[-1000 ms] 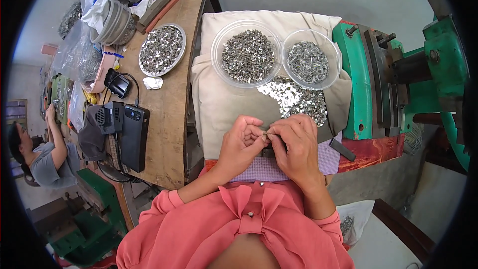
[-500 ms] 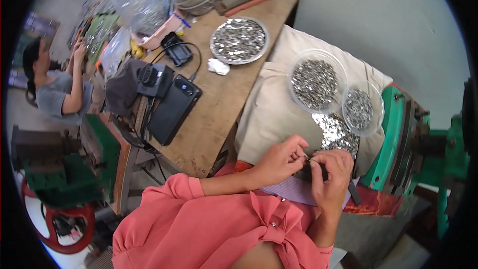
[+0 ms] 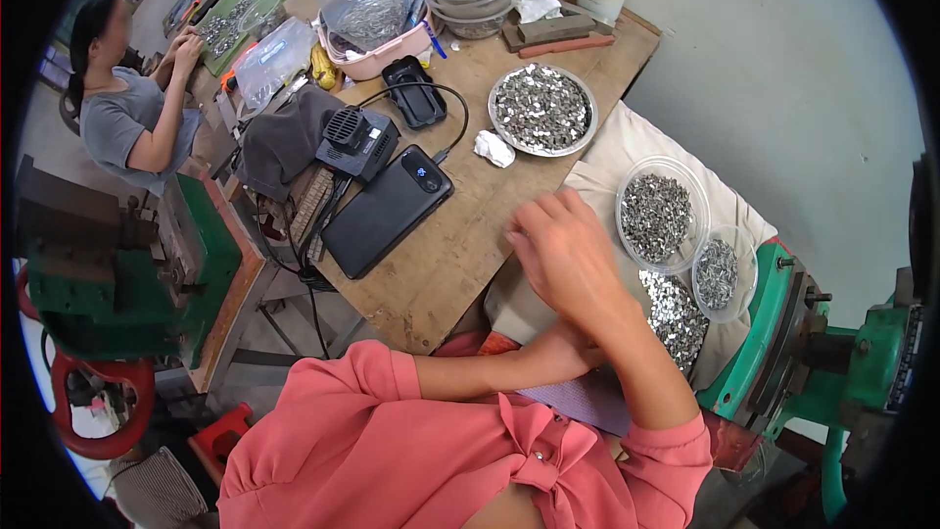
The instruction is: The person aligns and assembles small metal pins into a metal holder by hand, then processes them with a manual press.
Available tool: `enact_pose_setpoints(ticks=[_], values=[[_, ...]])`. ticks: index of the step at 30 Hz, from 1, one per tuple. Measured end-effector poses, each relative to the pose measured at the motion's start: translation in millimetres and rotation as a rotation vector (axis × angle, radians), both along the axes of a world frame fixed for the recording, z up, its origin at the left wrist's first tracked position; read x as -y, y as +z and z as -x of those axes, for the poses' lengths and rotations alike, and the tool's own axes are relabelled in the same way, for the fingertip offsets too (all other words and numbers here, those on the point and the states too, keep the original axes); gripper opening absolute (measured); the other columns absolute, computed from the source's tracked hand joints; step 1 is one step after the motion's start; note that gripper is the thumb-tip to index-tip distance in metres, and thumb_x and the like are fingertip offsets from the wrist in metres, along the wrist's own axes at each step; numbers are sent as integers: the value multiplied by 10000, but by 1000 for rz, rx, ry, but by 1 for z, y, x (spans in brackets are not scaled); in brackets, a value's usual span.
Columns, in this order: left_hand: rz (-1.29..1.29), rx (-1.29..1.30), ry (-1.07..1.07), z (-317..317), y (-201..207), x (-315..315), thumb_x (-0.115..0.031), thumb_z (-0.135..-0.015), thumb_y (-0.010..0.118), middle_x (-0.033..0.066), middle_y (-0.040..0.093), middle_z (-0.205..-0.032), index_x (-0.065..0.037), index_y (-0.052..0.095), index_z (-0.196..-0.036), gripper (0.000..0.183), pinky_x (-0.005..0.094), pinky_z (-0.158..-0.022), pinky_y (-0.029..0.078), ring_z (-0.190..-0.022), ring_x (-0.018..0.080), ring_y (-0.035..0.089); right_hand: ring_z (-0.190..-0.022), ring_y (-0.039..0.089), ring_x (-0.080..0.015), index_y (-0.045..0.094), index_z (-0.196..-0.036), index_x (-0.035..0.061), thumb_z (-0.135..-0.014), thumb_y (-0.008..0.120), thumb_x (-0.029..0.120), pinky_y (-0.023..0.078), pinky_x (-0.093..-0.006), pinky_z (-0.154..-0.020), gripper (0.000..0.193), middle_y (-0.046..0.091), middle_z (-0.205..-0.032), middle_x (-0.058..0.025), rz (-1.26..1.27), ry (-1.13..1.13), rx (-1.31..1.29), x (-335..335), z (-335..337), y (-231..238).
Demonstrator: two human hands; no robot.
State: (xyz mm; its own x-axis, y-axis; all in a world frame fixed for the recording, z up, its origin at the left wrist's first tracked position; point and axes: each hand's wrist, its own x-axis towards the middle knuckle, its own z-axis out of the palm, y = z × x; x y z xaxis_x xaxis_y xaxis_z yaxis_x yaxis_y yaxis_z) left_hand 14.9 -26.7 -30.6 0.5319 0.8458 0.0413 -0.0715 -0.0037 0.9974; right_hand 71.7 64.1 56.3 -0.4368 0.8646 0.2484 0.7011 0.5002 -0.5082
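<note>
My right hand [image 3: 563,247] reaches across my left arm, over the edge of the wooden table. Its back faces up and its fingers curl down, closed; whatever they hold, if anything, is hidden. Beneath my right wrist lies my left hand [image 3: 576,351], its fingers covered from sight. To the right, on beige cloth [image 3: 612,152], a loose pile of shiny small metal pieces [image 3: 676,318] spreads out. Behind it stand a round clear tub [image 3: 658,218] of metal pieces and a smaller clear tub [image 3: 720,272] with paler ones. A round dish [image 3: 543,108] heaped with metal pieces sits on the table.
On the wooden table [image 3: 421,309] lie a black power bank [image 3: 387,211] with a cable, a charger-like black device [image 3: 357,142] and crumpled white tissue [image 3: 494,148]. Green machines [image 3: 754,353] flank me on both sides. At far left another person [image 3: 137,108] works with small pieces.
My hands, earlier pinching a thin small piece together, have parted. The right one has swung up and left across the left arm. The view has shifted too.
</note>
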Motion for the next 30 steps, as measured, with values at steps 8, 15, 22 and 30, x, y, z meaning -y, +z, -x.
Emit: enact_pose_setpoints(ticks=[8, 15, 22, 30], values=[[41, 15, -38, 4, 3, -3, -110, -891, 666, 159, 690, -1081, 21, 615, -1147, 292, 398, -889, 504, -1038, 244, 646, -934, 572, -317, 697, -921, 46, -815, 689, 101, 472, -420, -852, 120, 636, -922, -113, -133, 16, 8, -23, 15, -10], [379, 93, -74, 7, 11, -10, -42, -948, 613, 100, 688, -905, 28, 616, -1029, 107, 288, -761, 534, -889, 128, 667, -878, 613, -282, 714, -942, 23, -807, 715, -10, 479, -353, -794, 139, 673, -922, -108, -127, -331, -207, 48, -74, 19], [572, 104, -181, 11, 20, -18, 5, -964, 587, 126, 673, -1076, 28, 582, -1128, 165, 294, -872, 566, -977, 165, 680, -841, 616, -244, 726, -901, 31, -774, 730, -51, 481, -329, -751, 151, 683, -877, -92, -54, -875, -380, 148, -113, -4], [611, 39, -144, 9, 26, -21, -7, -952, 622, 155, 695, -1074, 27, 585, -1120, 175, 288, -861, 576, -976, 182, 697, -840, 617, -253, 727, -891, 51, -751, 762, -13, 483, -355, -737, 157, 675, -859, -69, -93, -792, -393, 164, -98, -30]])
